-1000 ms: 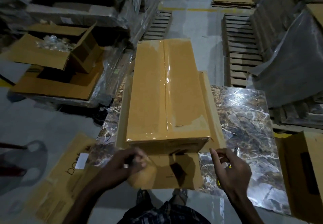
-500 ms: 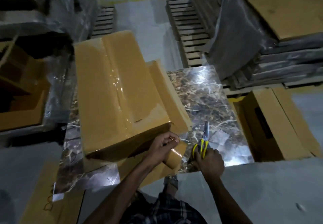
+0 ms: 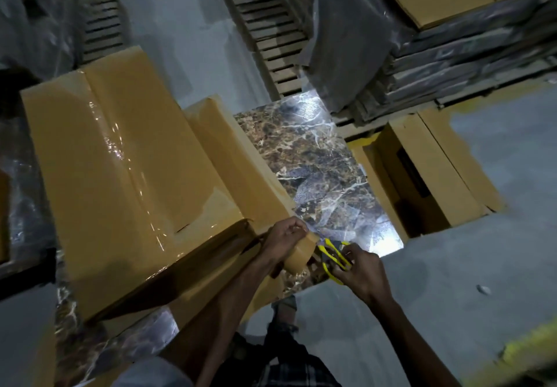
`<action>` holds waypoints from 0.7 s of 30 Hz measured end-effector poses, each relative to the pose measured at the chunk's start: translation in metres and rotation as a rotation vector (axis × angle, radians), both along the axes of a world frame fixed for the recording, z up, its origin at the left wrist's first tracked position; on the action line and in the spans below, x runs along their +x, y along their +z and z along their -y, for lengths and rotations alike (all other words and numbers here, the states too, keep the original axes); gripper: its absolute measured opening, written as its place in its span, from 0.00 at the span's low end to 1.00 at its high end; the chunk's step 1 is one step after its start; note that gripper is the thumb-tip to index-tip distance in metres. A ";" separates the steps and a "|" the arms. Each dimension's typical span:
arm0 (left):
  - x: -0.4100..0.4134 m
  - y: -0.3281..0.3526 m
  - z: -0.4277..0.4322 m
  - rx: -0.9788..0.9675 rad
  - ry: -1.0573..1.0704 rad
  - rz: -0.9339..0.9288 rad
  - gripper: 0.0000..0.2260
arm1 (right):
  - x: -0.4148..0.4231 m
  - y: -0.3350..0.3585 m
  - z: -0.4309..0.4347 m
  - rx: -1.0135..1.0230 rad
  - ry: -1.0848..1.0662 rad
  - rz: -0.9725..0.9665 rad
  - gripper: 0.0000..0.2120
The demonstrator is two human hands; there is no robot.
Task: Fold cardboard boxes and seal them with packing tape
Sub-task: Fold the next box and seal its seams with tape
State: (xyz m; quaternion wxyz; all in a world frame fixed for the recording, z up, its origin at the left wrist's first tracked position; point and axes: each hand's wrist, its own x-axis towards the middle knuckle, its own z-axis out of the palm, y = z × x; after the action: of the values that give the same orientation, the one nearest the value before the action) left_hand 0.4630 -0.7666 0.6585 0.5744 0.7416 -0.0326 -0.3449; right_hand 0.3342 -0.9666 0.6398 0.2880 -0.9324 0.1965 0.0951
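A long brown cardboard box (image 3: pixel 120 175) lies on the marble-patterned table (image 3: pixel 319 157), its top seam covered with shiny clear tape. My left hand (image 3: pixel 283 239) grips a brown roll of packing tape (image 3: pixel 300 254) at the box's near right corner. My right hand (image 3: pixel 361 269) holds yellow-handled scissors (image 3: pixel 333 255), whose blades point toward the tape roll. A flat cardboard piece (image 3: pixel 241 163) lies under the box on its right side.
An open cardboard box (image 3: pixel 422 175) stands on the floor right of the table. Wooden pallets (image 3: pixel 268 30) lie beyond. Wrapped stacks of flat cardboard (image 3: pixel 452 24) rise at the upper right. Grey concrete floor (image 3: pixel 482 266) spreads to the right.
My view has swung right and down. My right hand picked up the scissors and brought them to the tape roll in my left hand at the box's corner.
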 end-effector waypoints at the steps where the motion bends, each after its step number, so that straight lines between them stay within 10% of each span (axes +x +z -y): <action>1: 0.003 -0.004 0.001 0.029 -0.011 -0.003 0.16 | -0.003 0.003 0.003 -0.014 0.040 0.019 0.22; 21: 0.008 0.002 0.015 0.599 -0.046 0.343 0.14 | 0.012 0.012 0.009 -0.077 0.054 0.205 0.19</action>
State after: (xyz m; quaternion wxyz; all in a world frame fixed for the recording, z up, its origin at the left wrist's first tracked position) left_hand 0.4709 -0.7816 0.6607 0.3095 0.9235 -0.0427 -0.2226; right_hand 0.3459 -0.9754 0.6514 0.2678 -0.9526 0.1441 -0.0006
